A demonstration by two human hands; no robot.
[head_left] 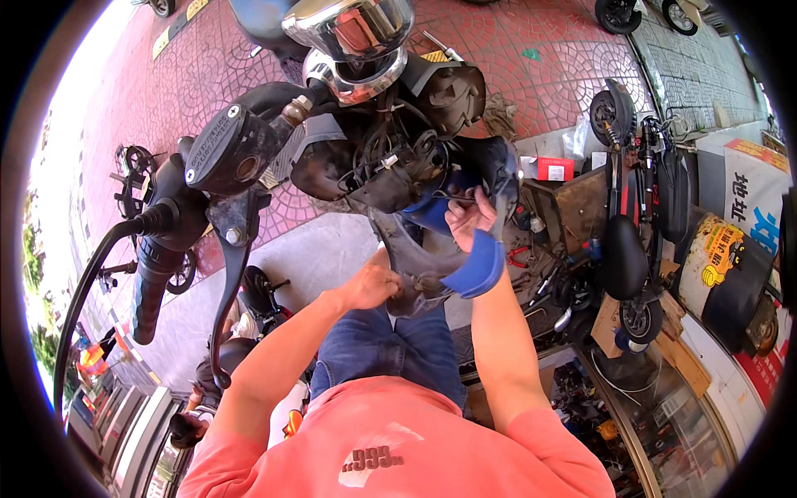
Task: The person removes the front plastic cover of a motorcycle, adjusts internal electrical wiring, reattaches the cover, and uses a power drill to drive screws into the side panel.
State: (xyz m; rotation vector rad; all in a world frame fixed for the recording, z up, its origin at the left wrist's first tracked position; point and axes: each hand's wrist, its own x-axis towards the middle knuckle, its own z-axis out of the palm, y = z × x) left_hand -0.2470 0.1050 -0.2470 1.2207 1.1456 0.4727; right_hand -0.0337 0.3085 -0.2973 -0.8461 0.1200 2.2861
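Observation:
In front of me the opened front end of a motor scooter shows a bundle of dark wires and connectors (397,162). My left hand (374,284) is closed on the edge of a dark plastic panel (407,253) with a blue section (476,267). Behind that panel, my right hand (471,219) is raised with its fingers curled in, next to the wiring and a dark blue part (430,214). A thin dark piece shows at its fingertips; its kind is not clear. The handlebar grip (152,270) and brake lever (230,290) stand at my left.
A chrome headlight (349,29) sits at the far top. On the right are a red box (550,168), red-handled pliers (518,256), scattered tools and a small scooter (624,249). A glass-topped case (656,415) stands at the lower right. Another person (189,427) is at the lower left.

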